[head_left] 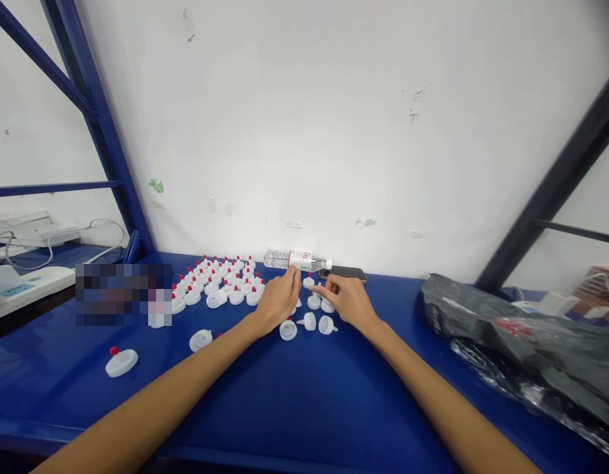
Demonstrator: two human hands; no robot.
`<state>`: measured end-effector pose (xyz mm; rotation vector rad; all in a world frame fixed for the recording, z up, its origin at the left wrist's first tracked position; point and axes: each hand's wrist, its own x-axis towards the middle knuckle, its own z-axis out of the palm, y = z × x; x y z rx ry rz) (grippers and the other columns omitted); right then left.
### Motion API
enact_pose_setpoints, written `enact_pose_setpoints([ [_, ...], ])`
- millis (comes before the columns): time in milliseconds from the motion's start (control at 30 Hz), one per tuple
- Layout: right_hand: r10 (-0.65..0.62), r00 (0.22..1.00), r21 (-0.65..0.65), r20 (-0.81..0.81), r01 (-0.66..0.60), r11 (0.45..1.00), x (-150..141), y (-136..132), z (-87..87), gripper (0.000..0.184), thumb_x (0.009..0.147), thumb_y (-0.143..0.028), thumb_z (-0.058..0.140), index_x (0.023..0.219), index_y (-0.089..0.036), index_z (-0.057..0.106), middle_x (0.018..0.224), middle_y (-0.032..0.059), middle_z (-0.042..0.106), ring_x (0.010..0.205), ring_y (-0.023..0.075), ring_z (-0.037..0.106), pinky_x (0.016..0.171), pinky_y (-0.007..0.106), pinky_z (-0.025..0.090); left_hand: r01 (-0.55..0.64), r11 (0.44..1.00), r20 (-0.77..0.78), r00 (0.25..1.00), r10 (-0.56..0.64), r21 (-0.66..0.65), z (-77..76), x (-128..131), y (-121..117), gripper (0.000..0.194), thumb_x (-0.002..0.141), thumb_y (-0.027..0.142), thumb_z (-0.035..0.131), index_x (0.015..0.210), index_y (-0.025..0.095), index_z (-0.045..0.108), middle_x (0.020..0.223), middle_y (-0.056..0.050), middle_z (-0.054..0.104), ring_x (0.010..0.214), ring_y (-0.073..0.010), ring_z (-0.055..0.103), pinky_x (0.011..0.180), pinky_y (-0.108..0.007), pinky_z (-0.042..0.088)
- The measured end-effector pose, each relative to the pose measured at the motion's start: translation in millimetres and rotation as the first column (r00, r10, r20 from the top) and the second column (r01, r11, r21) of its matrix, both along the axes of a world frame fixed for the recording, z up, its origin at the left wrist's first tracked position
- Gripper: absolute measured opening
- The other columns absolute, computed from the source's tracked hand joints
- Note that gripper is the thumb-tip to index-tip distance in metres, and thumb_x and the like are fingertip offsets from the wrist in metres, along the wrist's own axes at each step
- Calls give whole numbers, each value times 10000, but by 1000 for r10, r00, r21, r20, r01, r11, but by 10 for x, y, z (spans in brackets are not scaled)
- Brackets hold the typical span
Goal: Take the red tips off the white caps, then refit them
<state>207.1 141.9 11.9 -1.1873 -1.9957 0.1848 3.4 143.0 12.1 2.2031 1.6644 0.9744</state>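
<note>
My left hand [278,300] is closed in a pinch in front of the clear plastic bottle [300,261]; whatever its fingertips hold is hidden. My right hand [349,304] is also closed, thumb against curled fingers, above a few white nozzle caps [313,302]. What it grips, if anything, is too small to make out. A white cap with a red tip [309,281] stands between the hands. Nearer me lie an upturned cap [288,330] and two white caps without red tips, one on its side [309,321], another tilted [326,324].
Several red-tipped white caps [236,295] stand grouped at the left, with a single one [121,363] nearer the front edge. A dark phone [344,272] lies by the wall. Grey plastic bags [526,336] cover the right side. Blue rack posts [104,131] rise at the left.
</note>
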Motion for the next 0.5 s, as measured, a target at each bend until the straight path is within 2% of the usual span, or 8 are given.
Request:
enact_pose_setpoints([
  [167, -38, 993, -32, -109, 35, 999, 27, 38, 14, 589, 954, -714, 593, 617, -231, 576, 536, -16, 600, 514, 156, 525, 548, 288, 337, -5, 1000, 105, 995, 3, 24, -32, -22, 48, 296, 1031, 409, 636, 1190, 163, 675, 1078, -53, 725, 881, -176, 708, 801, -374, 618],
  [333, -31, 981, -115, -190, 9, 993, 37, 32, 49, 398, 867, -605, 734, 734, -231, 705, 656, 7, 726, 608, 193, 655, 590, 288, 451, -16, 999, 220, 975, 7, 38, -46, -57, 114, 289, 1032, 406, 635, 1178, 160, 679, 1075, -53, 726, 872, -170, 707, 789, -366, 621],
  [500, -13, 972, -175, -235, -29, 984, 45, 45, 40, 284, 826, -520, 758, 806, -237, 744, 753, 26, 783, 700, 218, 730, 643, 304, 522, -23, 999, 287, 958, 10, 42, -51, -77, 153, 288, 1032, 407, 635, 1170, 159, 678, 1057, -49, 724, 847, -163, 702, 763, -350, 619],
])
